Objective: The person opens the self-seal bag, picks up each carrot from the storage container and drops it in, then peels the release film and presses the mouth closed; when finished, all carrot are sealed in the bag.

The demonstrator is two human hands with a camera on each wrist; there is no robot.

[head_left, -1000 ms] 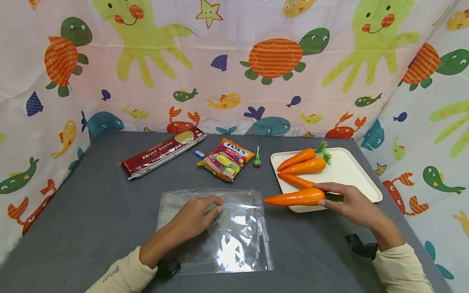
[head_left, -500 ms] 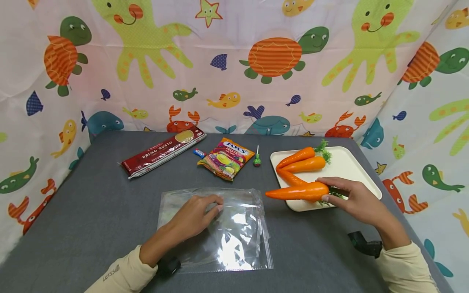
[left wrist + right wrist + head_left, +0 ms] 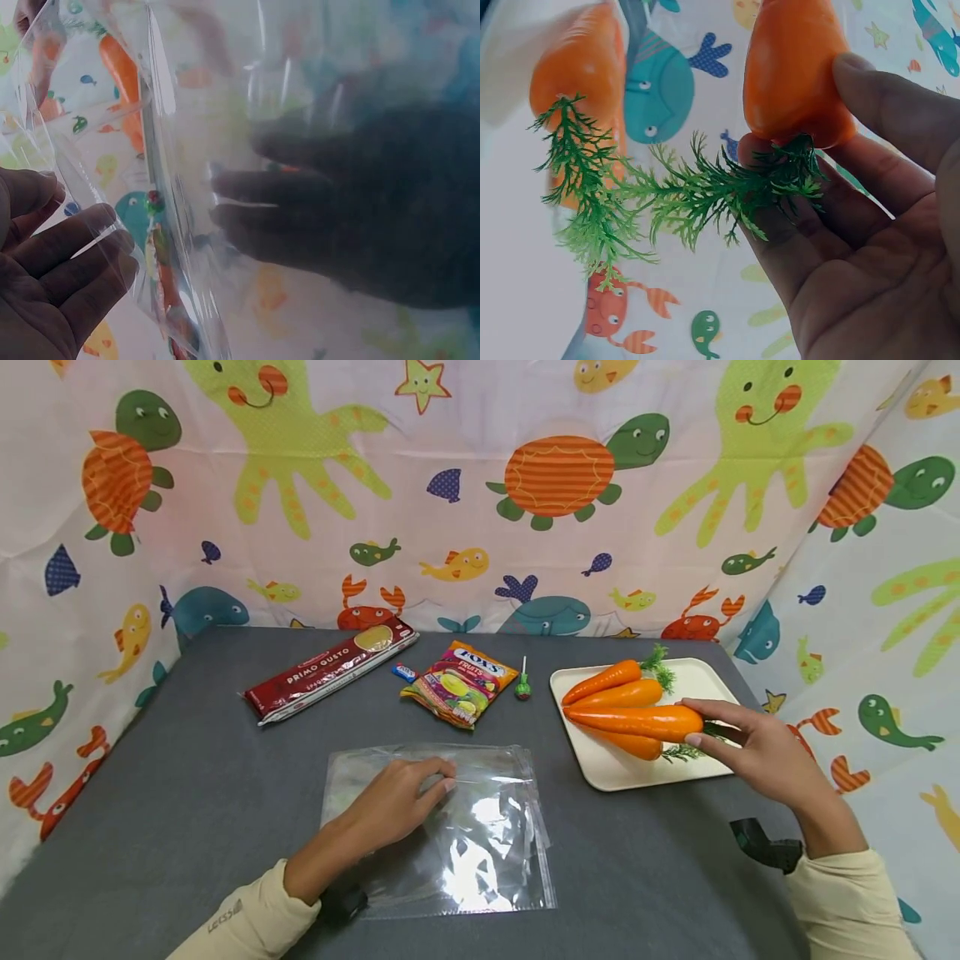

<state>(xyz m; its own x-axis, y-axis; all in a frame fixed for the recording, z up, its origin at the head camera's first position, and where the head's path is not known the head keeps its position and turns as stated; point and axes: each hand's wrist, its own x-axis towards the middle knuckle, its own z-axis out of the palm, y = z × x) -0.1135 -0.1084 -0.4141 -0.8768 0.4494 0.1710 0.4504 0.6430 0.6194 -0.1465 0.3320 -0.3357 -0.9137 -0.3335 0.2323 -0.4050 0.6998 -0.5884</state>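
Sea-creature cloth point(image 3: 480, 485) is hanging behind the grey table point(image 3: 187, 793). At frame right, the right hand point(image 3: 772, 760) is pinching a carrot point(image 3: 633, 722) by its thick end above the tray point(image 3: 705, 681), tip pointing leftward; lower left, the left hand point(image 3: 397, 793) is pinching the clear bag point(image 3: 498, 847).

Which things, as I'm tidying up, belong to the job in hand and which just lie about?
Likely in the job:
carrot in right hand
three other carrots
tray
clear plastic at left hand

Likely lying about:
Primo Gusto pack
Fox's sweets bag
blue packet
lollipop
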